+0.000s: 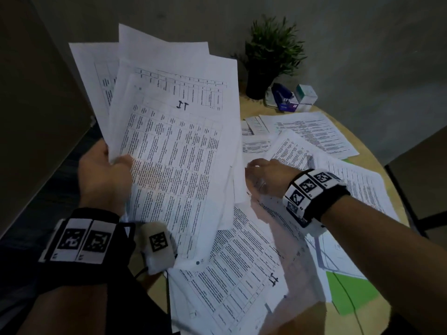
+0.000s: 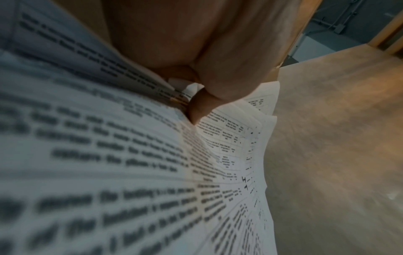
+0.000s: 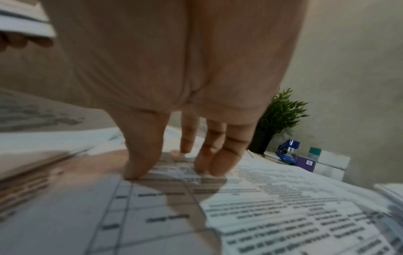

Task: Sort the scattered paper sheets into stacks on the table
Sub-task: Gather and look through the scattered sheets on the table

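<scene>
In the head view a fanned bundle of sheets (image 1: 169, 141) is pinched at centre left by the left hand (image 1: 104, 172); more printed sheets (image 1: 242, 274) are scattered over the table (image 1: 377, 308).

In the left wrist view the thumb (image 2: 200, 107) is clamped on the bundle (tables, dense text).

In the right wrist view the right hand (image 3: 174, 86) is spread, fingertips (image 3: 135, 172) pressed on a flat sheet (image 3: 261, 215); it is best slid toward an edge before lifting.

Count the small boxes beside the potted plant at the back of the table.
3 visible: a purple box under the blue stapler, and a teal-topped white box stacked on another white box. More may be hidden behind these.
</scene>
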The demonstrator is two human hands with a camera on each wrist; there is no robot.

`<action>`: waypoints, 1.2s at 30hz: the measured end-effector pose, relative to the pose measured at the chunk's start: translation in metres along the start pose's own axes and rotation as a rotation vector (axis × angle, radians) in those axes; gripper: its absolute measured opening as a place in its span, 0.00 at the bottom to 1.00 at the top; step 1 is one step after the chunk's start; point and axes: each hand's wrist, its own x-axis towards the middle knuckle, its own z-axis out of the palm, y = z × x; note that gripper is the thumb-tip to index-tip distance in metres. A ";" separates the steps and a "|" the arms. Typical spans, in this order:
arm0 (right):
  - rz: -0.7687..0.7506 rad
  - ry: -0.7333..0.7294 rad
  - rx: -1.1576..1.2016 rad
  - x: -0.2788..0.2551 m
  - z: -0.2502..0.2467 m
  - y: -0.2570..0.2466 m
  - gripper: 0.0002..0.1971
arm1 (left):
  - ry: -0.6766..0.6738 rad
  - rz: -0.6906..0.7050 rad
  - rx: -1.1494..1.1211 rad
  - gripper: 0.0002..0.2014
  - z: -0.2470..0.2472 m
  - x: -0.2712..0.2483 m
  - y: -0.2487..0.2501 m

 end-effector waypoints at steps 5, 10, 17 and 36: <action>0.046 -0.056 -0.116 0.014 -0.011 0.000 0.28 | 0.000 -0.031 -0.057 0.15 0.004 0.003 -0.002; 0.023 0.016 -0.202 0.015 -0.011 0.003 0.13 | 0.018 -0.016 -0.052 0.15 0.002 0.006 -0.005; 0.075 0.457 0.186 -0.010 -0.056 0.029 0.05 | 0.024 0.004 -0.153 0.18 0.003 0.005 -0.002; 0.129 0.823 0.972 0.022 -0.092 -0.028 0.17 | -0.193 0.042 -0.504 0.14 0.022 -0.007 0.018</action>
